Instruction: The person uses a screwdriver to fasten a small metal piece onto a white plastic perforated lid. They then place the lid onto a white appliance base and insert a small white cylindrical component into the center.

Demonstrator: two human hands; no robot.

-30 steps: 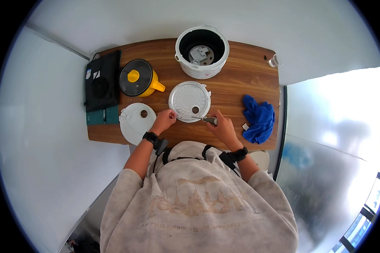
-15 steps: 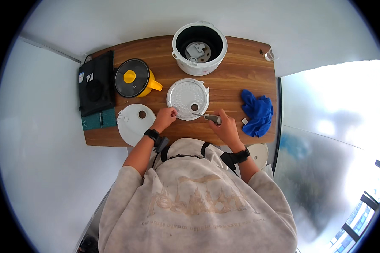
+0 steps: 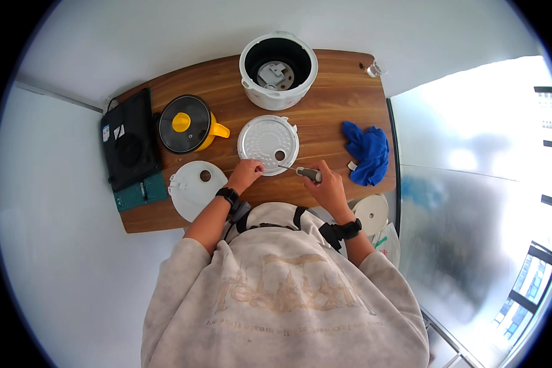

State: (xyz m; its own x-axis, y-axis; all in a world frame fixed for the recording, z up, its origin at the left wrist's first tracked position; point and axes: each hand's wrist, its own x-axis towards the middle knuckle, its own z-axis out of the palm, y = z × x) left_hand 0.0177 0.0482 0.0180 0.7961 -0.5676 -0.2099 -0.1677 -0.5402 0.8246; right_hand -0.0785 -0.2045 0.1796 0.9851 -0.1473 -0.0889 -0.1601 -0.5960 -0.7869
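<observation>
A round silver-white inner lid (image 3: 265, 140) with a dimpled face and one round hole lies on the wooden table in front of me. My left hand (image 3: 246, 175) rests at its near left rim with curled fingers; what they pinch, if anything, is too small to see. In my right hand (image 3: 328, 187) is a screwdriver (image 3: 311, 174) with a grey handle. Its thin shaft points left over the lid's near edge, just below the hole. To the left of my left hand lies a white round cover (image 3: 193, 195) with a hole.
Behind the lid stands a white cooker body (image 3: 277, 99) with a dark, open inside. A yellow pot (image 3: 218, 130) with a glass lid, a black flat appliance (image 3: 129, 144) and a green mat (image 3: 156, 187) are at left. A blue cloth (image 3: 369, 156) lies right; a small glass (image 3: 373, 70) stands far right.
The view has turned slightly. My left hand has shifted right, onto the lid's near rim. The screwdriver stays in my right hand, its tip still near the hole.
</observation>
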